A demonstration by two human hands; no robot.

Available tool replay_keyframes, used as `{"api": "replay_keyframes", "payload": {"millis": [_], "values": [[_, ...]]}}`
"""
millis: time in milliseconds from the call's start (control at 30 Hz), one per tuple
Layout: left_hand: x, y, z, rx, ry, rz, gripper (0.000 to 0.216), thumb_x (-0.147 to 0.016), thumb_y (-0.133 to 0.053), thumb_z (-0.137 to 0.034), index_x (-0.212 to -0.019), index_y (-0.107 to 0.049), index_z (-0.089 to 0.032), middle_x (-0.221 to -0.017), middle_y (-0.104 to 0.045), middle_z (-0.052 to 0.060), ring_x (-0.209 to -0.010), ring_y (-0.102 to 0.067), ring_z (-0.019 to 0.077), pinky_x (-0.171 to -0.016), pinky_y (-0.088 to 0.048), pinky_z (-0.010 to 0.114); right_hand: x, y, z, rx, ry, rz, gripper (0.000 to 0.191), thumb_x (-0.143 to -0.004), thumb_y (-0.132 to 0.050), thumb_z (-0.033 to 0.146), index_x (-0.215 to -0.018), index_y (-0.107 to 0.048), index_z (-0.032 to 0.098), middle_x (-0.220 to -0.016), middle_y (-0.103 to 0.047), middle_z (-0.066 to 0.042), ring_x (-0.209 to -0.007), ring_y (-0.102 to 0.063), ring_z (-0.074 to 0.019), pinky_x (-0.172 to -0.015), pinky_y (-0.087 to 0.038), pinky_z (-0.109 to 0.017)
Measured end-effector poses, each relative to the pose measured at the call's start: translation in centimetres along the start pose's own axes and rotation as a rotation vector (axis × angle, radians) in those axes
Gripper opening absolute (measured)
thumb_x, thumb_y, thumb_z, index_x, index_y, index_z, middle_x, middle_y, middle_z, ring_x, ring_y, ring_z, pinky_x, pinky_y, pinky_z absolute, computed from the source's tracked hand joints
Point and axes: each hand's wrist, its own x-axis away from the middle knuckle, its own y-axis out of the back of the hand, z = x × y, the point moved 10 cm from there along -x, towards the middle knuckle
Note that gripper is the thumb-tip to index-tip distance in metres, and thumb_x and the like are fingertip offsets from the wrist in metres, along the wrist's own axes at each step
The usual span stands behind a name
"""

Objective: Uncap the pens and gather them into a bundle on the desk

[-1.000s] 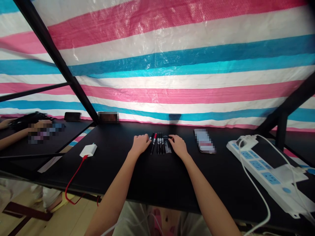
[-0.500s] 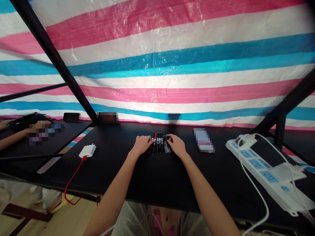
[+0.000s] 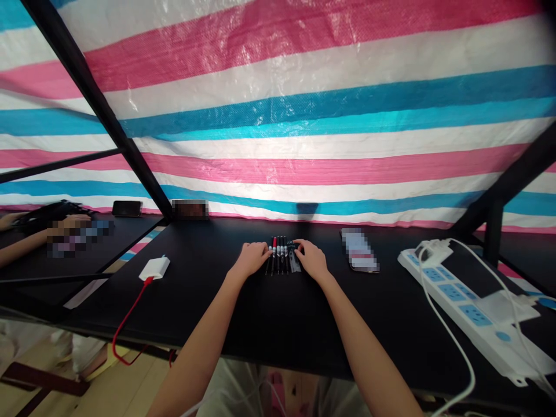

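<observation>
A row of pens lies side by side on the black table, pointing away from me. Most are black with white labels, one has a red cap, and the ones at the right end look clear with dark tops. My left hand rests at the left end of the row, its fingers curled and fingertips against the outermost pen. At the right end, my right hand curls inward with thumb and fingers touching the clear pens. Between them the two hands bracket the row.
A phone lies right of my hands, and a white power strip with cables stands farther right. To the left is a white charger with a red cable. Black metal bars frame the table; another person's arm is at far left.
The row of pens looks slightly narrower, its left end drawn a little inward along with my left hand. My right hand stays almost in place.
</observation>
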Motion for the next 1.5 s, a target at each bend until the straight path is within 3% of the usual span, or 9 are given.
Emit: {"api": "replay_keyframes", "payload": {"millis": [133,567,833,967,1100,1333,1500], "values": [[0.1,0.0,0.0,0.004,0.003,0.014,0.032,-0.085,-0.033,-0.043,-0.077,-0.052,-0.019,-0.083,-0.061,0.002,-0.082,-0.054,0.0168,-0.078,-0.031,0.031,0.0,0.0,-0.2,-0.004,-0.028,-0.009,0.042,-0.080,-0.045,0.025,-0.121,-0.038,0.026,-0.088,-0.059,0.001,-0.077,-0.055,-0.0143,-0.061,-0.033,-0.024],[0.3,0.6,-0.2,-0.155,0.026,0.020,0.046,-0.088,-0.021,-0.047,-0.078,-0.056,-0.019,-0.076,-0.064,0.006,-0.076,-0.059,0.0195,-0.067,-0.035,0.028,0.0,0.0,-0.3,-0.005,-0.039,0.006,0.038,-0.083,-0.038,0.024,-0.121,-0.038,0.026,-0.094,-0.060,-0.001,-0.078,-0.056,-0.0167,-0.061,-0.033,-0.025],[0.3,1.0,0.5,-0.194,0.097,-0.008,0.044,-0.088,-0.023,-0.044,-0.079,-0.057,-0.018,-0.077,-0.064,0.006,-0.081,-0.057,0.0194,-0.076,-0.032,0.031,0.1,0.3,-1.4,0.038,-0.158,0.008,0.040,-0.083,-0.037,0.024,-0.123,-0.036,0.025,-0.097,-0.060,-0.004,-0.081,-0.057,-0.0191,-0.063,-0.035,-0.026],[0.3,1.9,0.6,-0.191,0.126,-0.111,0.039,-0.086,-0.029,-0.043,-0.076,-0.057,-0.018,-0.074,-0.063,0.006,-0.083,-0.054,0.0216,-0.078,-0.028,0.036,0.3,0.8,-2.6,0.069,-0.276,0.003,0.032,-0.082,-0.037,0.024,-0.113,-0.043,0.024,-0.093,-0.061,-0.006,-0.080,-0.058,-0.0208,-0.061,-0.035,-0.027],[0.5,2.4,0.8,-0.136,0.164,-0.158,0.035,-0.085,-0.032,-0.042,-0.075,-0.055,-0.018,-0.077,-0.062,0.007,-0.084,-0.053,0.0218,-0.078,-0.027,0.036,0.4,1.0,-2.5,0.098,-0.284,0.006,0.023,-0.082,-0.038,0.027,-0.100,-0.050,0.022,-0.088,-0.061,-0.006,-0.077,-0.058,-0.0196,-0.060,-0.035,-0.026],[0.3,0.9,0.7,-0.070,0.116,-0.030,0.037,-0.083,-0.032,-0.048,-0.074,-0.051,-0.019,-0.075,-0.060,0.004,-0.073,-0.055,0.0182,-0.066,-0.031,0.029,0.4,0.8,-1.6,0.106,-0.208,0.007,0.020,-0.077,-0.046,0.036,-0.088,-0.056,0.022,-0.086,-0.061,-0.003,-0.075,-0.056,-0.0171,-0.058,-0.034,-0.024],[0.3,0.7,1.0,-0.064,0.121,-0.017,0.035,-0.083,-0.033,-0.048,-0.074,-0.051,-0.019,-0.076,-0.060,0.002,-0.072,-0.056,0.0168,-0.060,-0.032,0.026,0.4,0.8,-1.6,0.090,-0.206,0.016,0.022,-0.075,-0.049,0.039,-0.087,-0.057,0.023,-0.086,-0.060,-0.002,-0.075,-0.055,-0.0165,-0.058,-0.033,-0.024]]}}
